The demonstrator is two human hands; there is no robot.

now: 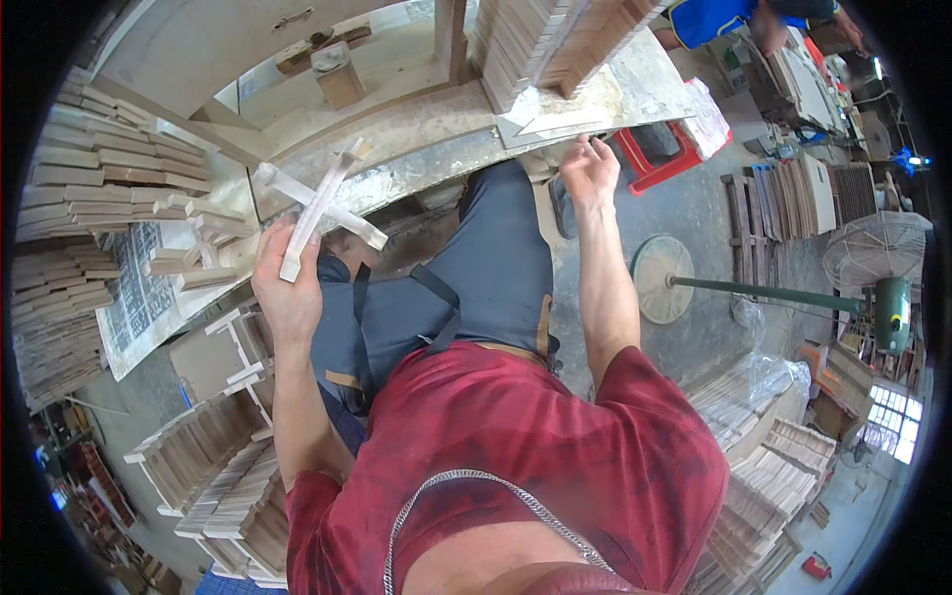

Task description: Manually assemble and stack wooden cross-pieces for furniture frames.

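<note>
My left hand [288, 283] is closed around one arm of a wooden cross [319, 203], made of two pale strips that overlap in the middle. The cross is tilted in the air beside the workbench edge. My right hand [591, 174] is at the front edge of the workbench [426, 139], its fingers curled together. What they hold, if anything, is too small to make out. Just beyond these fingers lies a flat grey plate [540, 137] with a whitish smear, at the foot of a tall stack of wooden strips [511, 59].
Piles of wooden strips [74, 248] fill the left, with loose short pieces [208, 243] nearer. A wooden block [337, 74] lies on the bench. At the right are a red plastic stool [659, 174] and a standing fan [878, 263]. Another person [709, 20] is at the far right.
</note>
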